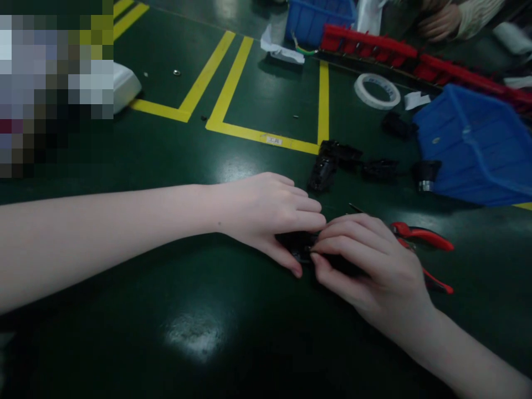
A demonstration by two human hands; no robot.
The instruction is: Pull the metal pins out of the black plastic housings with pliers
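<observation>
My left hand (266, 219) and my right hand (366, 260) meet at the middle of the dark green table (187, 288). Both are closed on a small black plastic part (301, 247) that rests low on the table; most of it is hidden under the fingers. Red-handled pliers (424, 244) lie just right of my right hand, partly under it. Several more black plastic parts (332, 160) lie beyond the hands.
A blue bin (474, 144) stands at the right, another blue bin (318, 19) at the back. A tape roll (377, 90), red racks (374, 47) and yellow floor-style lines (233, 83) mark the table. Another person's hand (440, 22) is at the top right.
</observation>
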